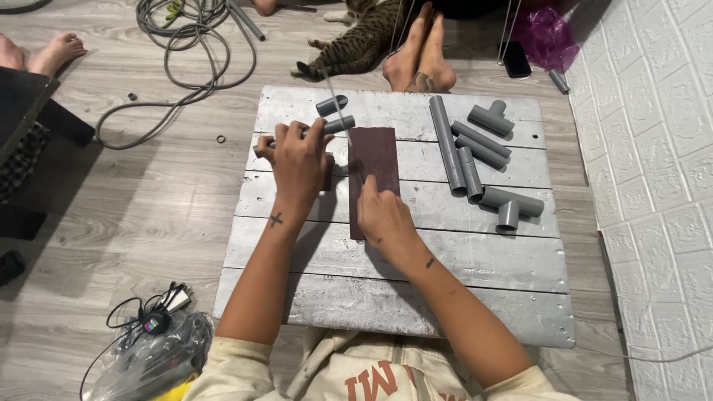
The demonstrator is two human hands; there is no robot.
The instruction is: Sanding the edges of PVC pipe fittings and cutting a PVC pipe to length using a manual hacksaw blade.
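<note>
**A low slatted table on a wood-look floor**

The room's floor (148,193) is pale grey planking, and a white embossed wall (653,148) runs down the right side. In the middle sits a low table (416,297) of silvery painted slats (worn and scuffed in places). A grey hose (186,44) loops over the floor at the upper left, and a striped cat (356,41) lies beyond the table's far edge beside another person's bare feet (420,56). A clear plastic bag (148,364) with cables on it lies at the lower left, and a crumpled purple bag (546,33) is in the far right corner.

On the table's right half lies a cluster of grey pipe pieces (475,156): straight lengths and two T-shaped fittings. A dark reddish-brown sheet of sandpaper (373,160) lies flat near the table's middle.

The left hand (297,160) is closed around a short grey pipe (338,125), which it holds across the slats just left of the sandpaper, one end sticking out toward the sheet. The right hand (382,212) rests on the sheet's near end, fingers loosely curled and pressing it down, gripping nothing. A short pipe offcut (331,105) lies just beyond the left hand.
</note>
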